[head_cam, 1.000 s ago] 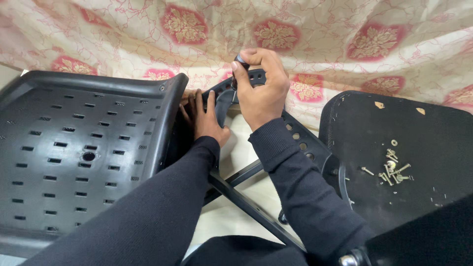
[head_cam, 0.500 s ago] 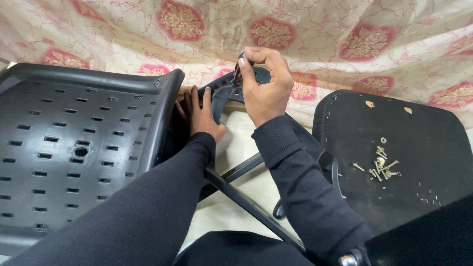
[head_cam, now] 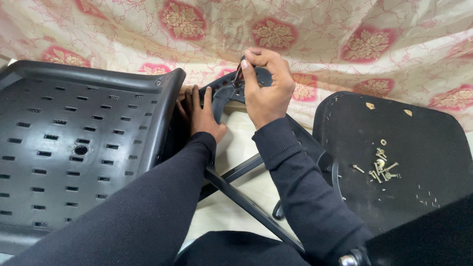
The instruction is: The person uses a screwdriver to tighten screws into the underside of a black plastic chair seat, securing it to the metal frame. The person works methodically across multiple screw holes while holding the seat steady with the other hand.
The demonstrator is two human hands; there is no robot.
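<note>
Pale floor (head_cam: pixel 246 148); on it black perforated chair shell (head_cam: pixel 84 148); seat pad (head_cam: pixel 394 148).

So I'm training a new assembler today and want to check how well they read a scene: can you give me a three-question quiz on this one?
1. True or false: the loose screws lie on the perforated black plastic shell.
2. Which hand pinches a small tool at the top of the curved black bracket? A) left hand B) right hand C) neither
3. Fill in: the left hand rests between the shell's edge and the ____.

Key:
1. False; they lie on the black seat pad at the right.
2. B, the right hand.
3. Bracket.
</note>
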